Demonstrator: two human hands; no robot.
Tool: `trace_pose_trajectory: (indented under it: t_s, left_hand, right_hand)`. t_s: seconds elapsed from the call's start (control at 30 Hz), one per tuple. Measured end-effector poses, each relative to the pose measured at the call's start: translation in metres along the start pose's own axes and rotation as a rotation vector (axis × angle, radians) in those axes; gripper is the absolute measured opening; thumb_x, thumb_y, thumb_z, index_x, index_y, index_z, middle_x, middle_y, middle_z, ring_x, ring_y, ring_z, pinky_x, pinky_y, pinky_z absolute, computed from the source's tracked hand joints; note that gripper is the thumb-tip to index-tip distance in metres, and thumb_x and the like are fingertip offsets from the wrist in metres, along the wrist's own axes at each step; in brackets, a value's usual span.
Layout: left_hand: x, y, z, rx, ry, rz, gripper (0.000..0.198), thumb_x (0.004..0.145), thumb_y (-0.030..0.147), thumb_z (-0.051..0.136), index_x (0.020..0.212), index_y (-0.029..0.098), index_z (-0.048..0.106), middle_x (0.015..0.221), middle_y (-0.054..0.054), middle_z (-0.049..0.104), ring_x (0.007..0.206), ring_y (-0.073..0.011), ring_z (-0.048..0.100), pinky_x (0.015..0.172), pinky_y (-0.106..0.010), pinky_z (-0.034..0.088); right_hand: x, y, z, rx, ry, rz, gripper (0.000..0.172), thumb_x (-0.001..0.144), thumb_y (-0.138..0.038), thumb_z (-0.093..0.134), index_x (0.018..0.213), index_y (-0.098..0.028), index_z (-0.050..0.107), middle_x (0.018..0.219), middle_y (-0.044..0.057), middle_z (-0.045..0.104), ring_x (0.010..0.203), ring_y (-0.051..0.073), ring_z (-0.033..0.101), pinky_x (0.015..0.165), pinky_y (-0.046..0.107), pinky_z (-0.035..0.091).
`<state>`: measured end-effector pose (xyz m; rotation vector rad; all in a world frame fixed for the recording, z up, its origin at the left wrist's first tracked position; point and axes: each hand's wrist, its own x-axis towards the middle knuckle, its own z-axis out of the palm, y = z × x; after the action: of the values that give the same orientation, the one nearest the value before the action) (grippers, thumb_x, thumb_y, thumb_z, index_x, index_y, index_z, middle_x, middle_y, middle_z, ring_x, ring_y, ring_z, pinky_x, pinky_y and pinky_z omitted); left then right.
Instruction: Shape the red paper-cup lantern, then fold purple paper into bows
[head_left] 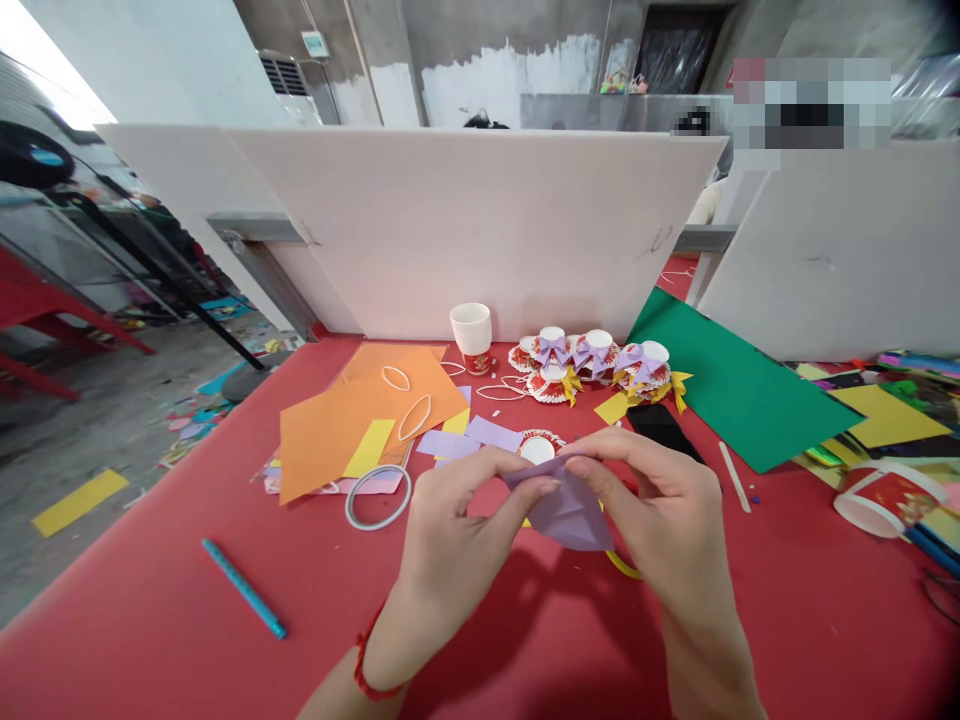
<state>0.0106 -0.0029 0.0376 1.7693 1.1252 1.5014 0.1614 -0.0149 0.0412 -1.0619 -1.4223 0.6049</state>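
Observation:
My left hand point(457, 520) and my right hand point(660, 510) meet over the red table point(150, 600), both pinching a small piece of purple paper point(570, 510) between thumbs and fingers. The paper looks folded, its lower corner hanging down. A red string bracelet circles my left wrist. Just behind the paper lies a small paper-cup craft point(538, 446) with a red fringed rim. A black phone point(660, 428) lies behind my right hand.
Orange sheet point(360, 420), yellow and purple scraps, a tape ring point(379, 497) and a blue pen point(244, 587) lie left. A white cup point(471, 335), finished bow-topped cup crafts point(592, 362), a green sheet point(735, 390) and a cut cup point(889, 497) lie behind and right. White boards wall the back.

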Motion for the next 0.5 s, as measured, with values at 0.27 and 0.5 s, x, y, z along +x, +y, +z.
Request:
trace_pose_trajectory:
  t_s: [0.27, 0.5]
  left_hand:
    - [-0.0029, -0.0037, -0.0019, -0.026, 0.047, -0.018, 0.006, 0.068, 0.022, 0.082, 0.07, 0.022, 0.077, 0.064, 0.0, 0.076, 0.055, -0.015, 0.066, 0.053, -0.022, 0.054]
    - [0.0021, -0.0015, 0.0034, -0.212, 0.104, -0.145, 0.011, 0.078, 0.018, 0.072, 0.067, 0.021, 0.072, 0.062, 0.001, 0.073, 0.059, -0.0138, 0.066, 0.054, -0.021, 0.052]
  right_hand:
    - [-0.0005, -0.0012, 0.001, 0.035, 0.026, 0.031, 0.016, 0.079, -0.014, 0.07, 0.07, -0.025, 0.078, 0.069, -0.002, 0.077, 0.064, 0.014, 0.07, 0.06, 0.022, 0.054]
    - [-0.0042, -0.0009, 0.0064, 0.042, 0.134, 0.042, 0.016, 0.08, -0.015, 0.071, 0.069, -0.026, 0.077, 0.068, -0.003, 0.076, 0.061, 0.013, 0.068, 0.058, 0.022, 0.054]
